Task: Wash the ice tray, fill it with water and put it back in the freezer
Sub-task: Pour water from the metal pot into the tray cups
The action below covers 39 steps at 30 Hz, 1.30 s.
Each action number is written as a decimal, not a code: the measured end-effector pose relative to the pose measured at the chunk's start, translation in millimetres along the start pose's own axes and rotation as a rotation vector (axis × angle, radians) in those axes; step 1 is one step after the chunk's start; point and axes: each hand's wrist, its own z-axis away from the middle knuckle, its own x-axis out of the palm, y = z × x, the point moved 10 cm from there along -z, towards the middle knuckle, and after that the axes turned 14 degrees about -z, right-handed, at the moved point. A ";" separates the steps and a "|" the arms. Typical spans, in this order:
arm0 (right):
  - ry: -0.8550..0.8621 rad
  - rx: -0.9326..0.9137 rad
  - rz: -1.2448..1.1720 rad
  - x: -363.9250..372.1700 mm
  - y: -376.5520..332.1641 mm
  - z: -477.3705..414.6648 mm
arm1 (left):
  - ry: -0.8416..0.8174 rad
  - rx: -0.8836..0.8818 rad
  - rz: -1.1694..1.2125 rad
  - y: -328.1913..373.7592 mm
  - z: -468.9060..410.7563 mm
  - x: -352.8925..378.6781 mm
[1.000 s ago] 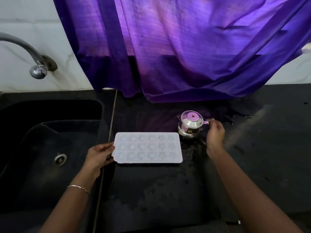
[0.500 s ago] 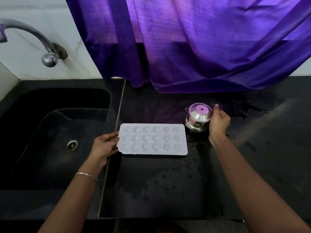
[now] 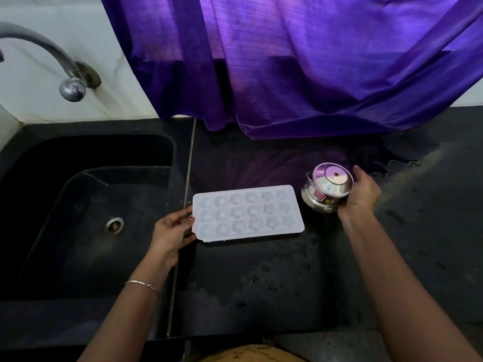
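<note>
On the wet black worktop (image 3: 261,283), right of the black sink (image 3: 78,205), the white plastic ice tray (image 3: 248,214) lies flat. Left hand (image 3: 171,232) pinches its left edge. Right hand (image 3: 362,195) is wrapped round the small lidded steel pot (image 3: 326,189), which is tilted. Likely the fill step. Next move: a steady pour into the cells.

One head-worn camera looks forward and down from close above the tabletop (image 3: 261,283) just right of the sink (image 3: 86,152), facing the wall (image 3: 117,87) behind the sink.
</note>
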 end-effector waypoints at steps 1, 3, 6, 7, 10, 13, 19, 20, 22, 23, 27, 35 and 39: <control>-0.005 -0.007 -0.008 -1.6 -4.2 5.0 | 0.000 0.000 0.007 -1.9 1.8 -1.0; -0.006 -0.022 -0.008 -7.0 -11.4 14.9 | -0.002 0.003 0.014 -5.8 6.1 -3.3; -0.018 -0.035 0.030 -15.5 -18.1 28.2 | -0.003 0.007 0.019 -11.4 14.1 -7.0; -0.021 -0.038 0.039 -19.2 -19.3 32.3 | -0.003 0.011 0.018 -12.6 17.9 -8.5; -0.019 -0.035 0.052 -31.5 -18.8 42.9 | -0.013 0.031 0.009 -15.9 29.0 -11.0; -0.020 -0.036 0.040 -39.7 -17.5 51.1 | -0.010 0.037 0.004 -21.7 38.4 -13.5; -0.052 -0.061 0.094 -45.0 -20.4 60.7 | -0.020 0.037 -0.004 -26.7 48.4 -11.5; -0.060 -0.065 0.112 -44.3 -21.0 61.0 | -0.021 0.041 -0.010 -26.2 48.9 -11.2; -0.084 -0.079 0.163 -41.3 -22.2 61.0 | -0.022 0.046 -0.020 -25.4 48.6 -11.0; -0.095 -0.088 0.189 -39.5 -22.9 60.8 | -0.023 0.047 -0.020 -25.3 48.4 -11.1; -0.129 -0.118 0.278 -33.7 -23.2 60.0 | -0.028 0.043 -0.020 -25.8 48.2 -10.7; -0.167 -0.187 0.372 -19.1 -22.4 66.1 | -0.048 0.031 -0.033 -25.9 46.4 -11.6; -0.208 -0.241 0.388 -9.4 -23.7 69.2 | -0.059 0.027 -0.044 -28.2 43.2 -13.1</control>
